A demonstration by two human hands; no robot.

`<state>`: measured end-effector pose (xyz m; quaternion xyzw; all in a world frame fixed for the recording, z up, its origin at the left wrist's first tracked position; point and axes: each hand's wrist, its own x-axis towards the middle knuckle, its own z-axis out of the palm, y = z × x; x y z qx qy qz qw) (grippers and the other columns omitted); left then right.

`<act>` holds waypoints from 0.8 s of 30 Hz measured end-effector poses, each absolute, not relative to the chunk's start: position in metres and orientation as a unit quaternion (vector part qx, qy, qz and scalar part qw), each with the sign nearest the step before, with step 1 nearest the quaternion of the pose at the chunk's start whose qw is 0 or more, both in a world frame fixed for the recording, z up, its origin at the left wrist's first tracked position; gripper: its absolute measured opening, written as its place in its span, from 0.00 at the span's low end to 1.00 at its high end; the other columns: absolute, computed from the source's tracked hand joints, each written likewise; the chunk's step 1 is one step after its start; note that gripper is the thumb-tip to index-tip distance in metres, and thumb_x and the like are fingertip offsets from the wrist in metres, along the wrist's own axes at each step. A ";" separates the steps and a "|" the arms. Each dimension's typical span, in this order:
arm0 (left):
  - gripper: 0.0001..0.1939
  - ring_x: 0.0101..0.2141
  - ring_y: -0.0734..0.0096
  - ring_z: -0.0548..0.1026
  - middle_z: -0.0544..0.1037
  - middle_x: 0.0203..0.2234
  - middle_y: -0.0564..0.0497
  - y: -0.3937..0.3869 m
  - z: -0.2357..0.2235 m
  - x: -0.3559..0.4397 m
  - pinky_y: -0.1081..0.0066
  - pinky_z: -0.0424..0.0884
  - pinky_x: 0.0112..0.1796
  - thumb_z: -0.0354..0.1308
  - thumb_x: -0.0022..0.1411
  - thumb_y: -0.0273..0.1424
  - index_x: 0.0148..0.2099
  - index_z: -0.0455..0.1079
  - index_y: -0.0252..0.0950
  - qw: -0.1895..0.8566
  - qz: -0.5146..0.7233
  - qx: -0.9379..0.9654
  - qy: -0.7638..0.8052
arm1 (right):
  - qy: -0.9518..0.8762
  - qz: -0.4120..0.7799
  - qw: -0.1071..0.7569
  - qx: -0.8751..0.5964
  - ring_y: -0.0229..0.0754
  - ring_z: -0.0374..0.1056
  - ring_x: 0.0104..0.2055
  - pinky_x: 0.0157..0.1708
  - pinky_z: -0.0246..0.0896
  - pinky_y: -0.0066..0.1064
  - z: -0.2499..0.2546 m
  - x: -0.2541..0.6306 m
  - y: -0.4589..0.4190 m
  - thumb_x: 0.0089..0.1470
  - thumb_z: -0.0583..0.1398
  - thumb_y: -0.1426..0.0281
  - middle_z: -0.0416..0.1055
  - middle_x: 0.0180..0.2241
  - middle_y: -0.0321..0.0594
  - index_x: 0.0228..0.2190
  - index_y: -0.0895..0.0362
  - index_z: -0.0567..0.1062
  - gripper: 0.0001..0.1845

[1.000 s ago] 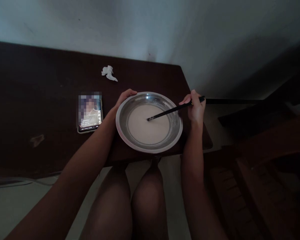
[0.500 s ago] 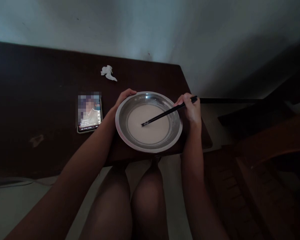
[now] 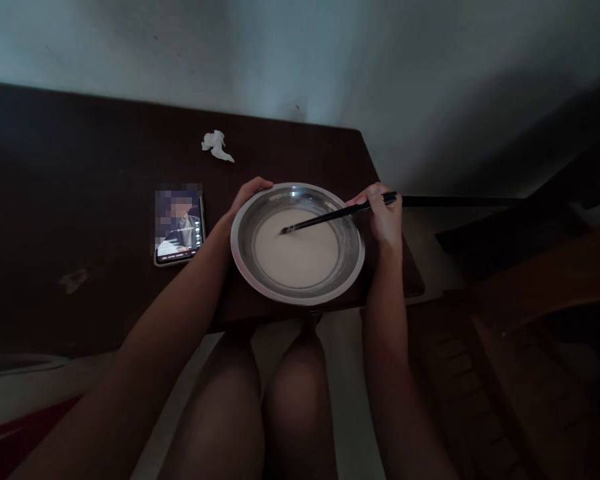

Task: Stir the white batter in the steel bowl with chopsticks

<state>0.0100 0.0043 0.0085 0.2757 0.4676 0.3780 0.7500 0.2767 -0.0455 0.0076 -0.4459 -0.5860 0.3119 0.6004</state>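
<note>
A wide metal bowl stands on the dark table near its front edge. Inside it lies a pale, creamy liquid that looks like batter. My left hand grips the bowl's far left rim, with some of its fingers hidden by the bowl. In my right hand, beside the right rim, black chopsticks are held at a slant across the bowl. Their tips reach the liquid left of its middle, towards the far side.
A lit phone lies on the dark table, left of my left forearm. Crumpled white tissue rests farther back. The wall borders the table's far edge. A wooden chair stands at the right.
The chopstick tips have moved away from me and slightly left through the liquid. My left hand and the bowl have stayed put. The phone's picture differs, and something red now shows at lower left.
</note>
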 end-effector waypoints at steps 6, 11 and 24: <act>0.16 0.17 0.74 0.70 0.72 0.15 0.54 0.006 0.005 0.009 0.76 0.69 0.23 0.49 0.62 0.28 0.23 0.69 0.37 0.742 0.390 0.300 0.455 | -0.566 0.294 0.622 -0.454 0.38 0.70 0.23 0.33 0.70 0.36 0.006 0.279 -0.044 0.58 0.58 0.43 0.68 0.17 0.32 0.16 0.52 0.69 0.31; 0.16 0.17 0.73 0.69 0.73 0.15 0.53 0.004 0.003 0.008 0.75 0.69 0.22 0.50 0.62 0.31 0.23 0.69 0.36 0.760 0.377 0.292 0.442 | -0.600 0.331 0.588 -0.431 0.39 0.73 0.26 0.35 0.71 0.36 0.006 0.277 -0.045 0.55 0.63 0.44 0.73 0.20 0.33 0.19 0.52 0.73 0.27; 0.17 0.17 0.73 0.71 0.74 0.16 0.51 0.008 0.000 0.006 0.75 0.70 0.23 0.50 0.64 0.32 0.24 0.70 0.36 0.764 0.367 0.288 0.446 | -0.563 0.302 0.625 -0.448 0.39 0.72 0.25 0.35 0.70 0.36 0.008 0.276 -0.045 0.57 0.61 0.44 0.71 0.18 0.33 0.18 0.52 0.72 0.28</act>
